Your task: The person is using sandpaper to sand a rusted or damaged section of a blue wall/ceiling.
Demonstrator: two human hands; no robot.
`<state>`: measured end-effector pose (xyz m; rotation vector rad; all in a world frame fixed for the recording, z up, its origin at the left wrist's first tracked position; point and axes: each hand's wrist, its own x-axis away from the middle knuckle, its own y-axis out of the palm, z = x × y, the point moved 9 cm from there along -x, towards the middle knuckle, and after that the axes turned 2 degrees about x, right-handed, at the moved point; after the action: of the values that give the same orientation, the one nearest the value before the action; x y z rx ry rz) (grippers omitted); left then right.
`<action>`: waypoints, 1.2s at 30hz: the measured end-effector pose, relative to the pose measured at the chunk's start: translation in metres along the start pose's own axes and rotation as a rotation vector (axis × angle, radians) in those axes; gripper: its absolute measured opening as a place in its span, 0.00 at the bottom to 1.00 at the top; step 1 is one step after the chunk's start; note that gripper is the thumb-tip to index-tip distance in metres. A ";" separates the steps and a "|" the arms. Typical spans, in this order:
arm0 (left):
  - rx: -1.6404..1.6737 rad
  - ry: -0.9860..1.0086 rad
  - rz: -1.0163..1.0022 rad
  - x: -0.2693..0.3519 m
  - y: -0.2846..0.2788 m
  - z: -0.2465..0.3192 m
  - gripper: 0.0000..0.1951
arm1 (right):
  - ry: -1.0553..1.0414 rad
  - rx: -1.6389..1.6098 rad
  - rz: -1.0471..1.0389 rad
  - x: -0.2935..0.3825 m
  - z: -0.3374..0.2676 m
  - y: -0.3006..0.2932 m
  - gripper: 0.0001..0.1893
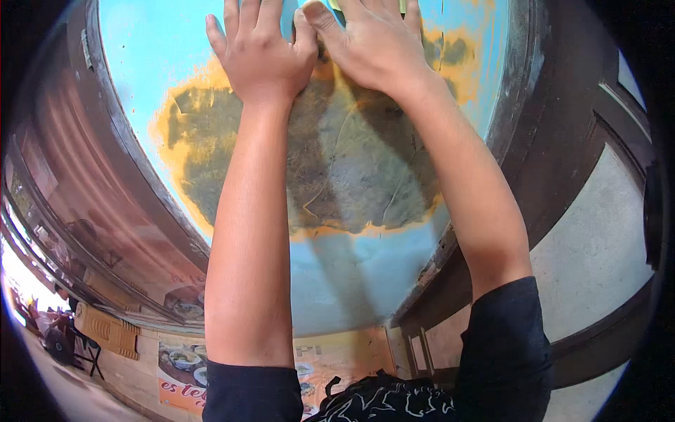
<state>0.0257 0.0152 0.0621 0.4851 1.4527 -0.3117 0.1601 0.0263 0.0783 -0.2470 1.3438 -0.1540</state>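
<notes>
My left hand [263, 58] is at the top of the view, fingers spread over a light blue painted surface [142, 47], holding nothing visible. To its right, my right hand [377, 55] lies palm down over a yellow-green flat thing [335, 5], whose edges show beside the thumb and little finger. The thumbs meet or nearly meet. Below the hands, the surface has a large grey-brown patch [364, 163] with cracks and a ragged orange-yellow border [169, 153]. The fingertips of the right hand are cut off by the top edge, as are most of the left's.
Dark frame strips [137, 126] border the blue surface on both sides. A reddish curtain [89, 137] hangs at the left. Stacked tan plastic chairs [105, 327] and a printed food banner [179, 369] are at the lower left. Pale panels [596, 237] in dark framing are at the right.
</notes>
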 end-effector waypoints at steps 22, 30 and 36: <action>0.021 0.032 0.043 -0.003 -0.010 -0.001 0.26 | -0.037 -0.121 -0.101 0.035 -0.008 -0.016 0.37; 0.024 0.020 0.017 -0.004 -0.011 -0.004 0.27 | -0.032 -0.168 -0.001 0.006 -0.003 -0.019 0.34; 0.043 0.050 0.015 -0.005 -0.016 -0.007 0.27 | -0.021 -0.217 -0.095 0.038 -0.022 -0.016 0.33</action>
<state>0.0115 0.0044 0.0652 0.5418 1.4924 -0.3210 0.1474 -0.0002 0.0421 -0.4948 1.3291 -0.0850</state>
